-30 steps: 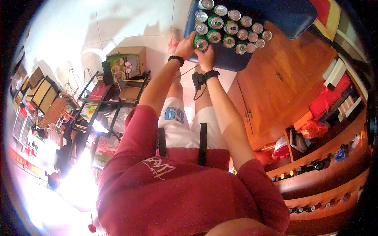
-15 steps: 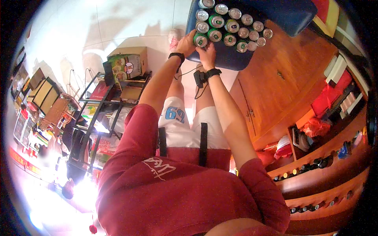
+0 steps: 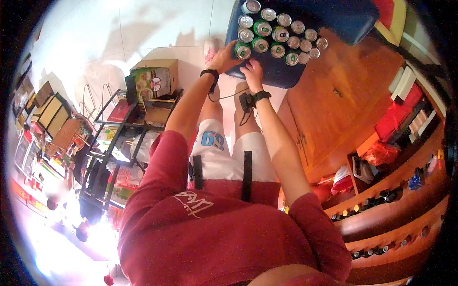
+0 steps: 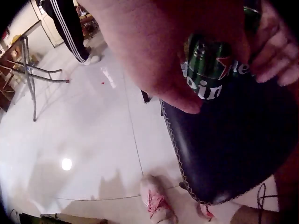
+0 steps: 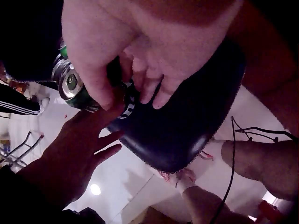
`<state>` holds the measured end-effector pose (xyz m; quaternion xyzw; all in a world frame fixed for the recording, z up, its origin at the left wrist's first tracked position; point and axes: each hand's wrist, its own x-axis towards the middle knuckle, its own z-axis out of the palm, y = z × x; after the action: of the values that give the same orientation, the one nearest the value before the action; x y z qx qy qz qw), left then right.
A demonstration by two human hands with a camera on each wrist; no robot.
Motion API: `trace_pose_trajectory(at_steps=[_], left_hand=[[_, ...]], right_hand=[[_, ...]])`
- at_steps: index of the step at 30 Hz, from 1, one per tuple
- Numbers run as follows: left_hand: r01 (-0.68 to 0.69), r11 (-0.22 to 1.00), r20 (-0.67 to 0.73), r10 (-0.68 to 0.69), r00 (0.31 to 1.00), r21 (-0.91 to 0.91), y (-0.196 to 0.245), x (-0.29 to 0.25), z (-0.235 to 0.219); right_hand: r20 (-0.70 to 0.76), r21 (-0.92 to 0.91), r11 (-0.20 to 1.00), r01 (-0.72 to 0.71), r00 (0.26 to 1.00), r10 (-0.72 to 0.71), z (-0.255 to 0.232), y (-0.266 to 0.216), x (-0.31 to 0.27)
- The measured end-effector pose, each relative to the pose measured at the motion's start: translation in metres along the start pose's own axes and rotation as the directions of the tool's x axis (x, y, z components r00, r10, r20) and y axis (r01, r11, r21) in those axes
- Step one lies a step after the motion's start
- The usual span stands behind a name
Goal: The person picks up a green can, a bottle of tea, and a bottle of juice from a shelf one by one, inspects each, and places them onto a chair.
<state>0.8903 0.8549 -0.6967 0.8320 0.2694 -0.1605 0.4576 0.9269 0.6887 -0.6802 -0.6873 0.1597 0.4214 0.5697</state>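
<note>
Rows of upright drink cans [image 3: 280,34] stand on a dark blue padded seat [image 3: 279,74] with stitched edges. Several have green sides. At the near left corner my left hand [image 3: 225,58] grips a green beer can [image 3: 243,51]. The left wrist view shows this can's red star and white letters [image 4: 210,91], partly covered by my hand. My right hand [image 3: 254,74] is just in front of that can, its fingers loosely bent and holding nothing. In the right wrist view, my right hand [image 5: 154,46] hides much of the can.
A wooden cabinet [image 3: 329,95] stands right of the seat. To the left are a black metal rack [image 3: 119,121] and a cardboard box [image 3: 155,78]. A cable [image 5: 231,172] hangs near my legs. Another person's striped trouser leg [image 4: 70,30] shows beyond.
My right hand has drawn back slightly from the corner can, towards me and to the right. My left hand has shifted slightly and stays at the can. The rows look about the same.
</note>
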Motion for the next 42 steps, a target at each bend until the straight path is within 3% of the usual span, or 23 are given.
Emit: trace_pose_trajectory(at_steps=[2,3,8,11,13,19,22,26,32,35,42], left_hand=[[0.038,0.998,0.006,-0.038,0.999,-0.046,-0.003,-0.003,0.002],[0.050,0.997,0.004,-0.050,0.999,-0.051,-0.005,-0.002,0.003],[0.073,0.996,0.042,-0.072,0.997,-0.044,0.009,-0.001,-0.005],[-0.081,0.996,-0.071,0.078,0.994,-0.043,0.010,-0.002,-0.001],[-0.068,0.997,-0.071,0.065,0.995,-0.036,0.000,0.001,0.009],[-0.033,0.999,-0.075,0.032,0.997,-0.006,0.019,-0.001,0.002],[-0.053,0.997,-0.104,0.058,0.993,0.053,0.022,-0.003,0.001],[-0.069,0.993,-0.163,0.084,0.983,0.099,0.019,-0.004,0.007],[-0.009,0.994,-0.093,0.019,0.995,0.107,0.025,-0.006,0.002],[-0.049,0.994,-0.093,0.039,0.995,-0.100,0.011,0.000,0.014],[-0.038,0.997,-0.036,0.036,0.999,-0.066,-0.002,0.005,0.018]], right_hand=[[0.007,0.020,1.000,-0.011,1.000,0.011,-0.001,-0.001,-0.002],[0.029,-0.065,0.998,-0.015,0.999,0.017,-0.003,-0.006,-0.002],[0.026,0.018,1.000,-0.004,1.000,0.003,-0.004,-0.008,0.003],[0.088,0.050,0.998,0.033,0.995,-0.037,0.002,-0.018,-0.001],[0.186,0.117,0.991,0.058,0.979,-0.079,0.006,-0.034,-0.004],[0.150,0.141,0.990,-0.014,0.989,-0.008,0.017,-0.039,-0.001],[0.159,0.205,0.975,0.092,0.979,-0.126,0.019,-0.034,0.001],[0.163,0.182,0.981,0.074,0.981,-0.104,0.019,-0.033,0.000],[0.162,0.138,0.986,0.096,0.980,-0.118,0.016,-0.024,0.005],[0.153,0.112,0.989,0.100,0.981,-0.116,0.016,-0.016,0.009],[0.160,0.075,0.992,0.105,0.980,-0.116,0.015,-0.015,0.011]])
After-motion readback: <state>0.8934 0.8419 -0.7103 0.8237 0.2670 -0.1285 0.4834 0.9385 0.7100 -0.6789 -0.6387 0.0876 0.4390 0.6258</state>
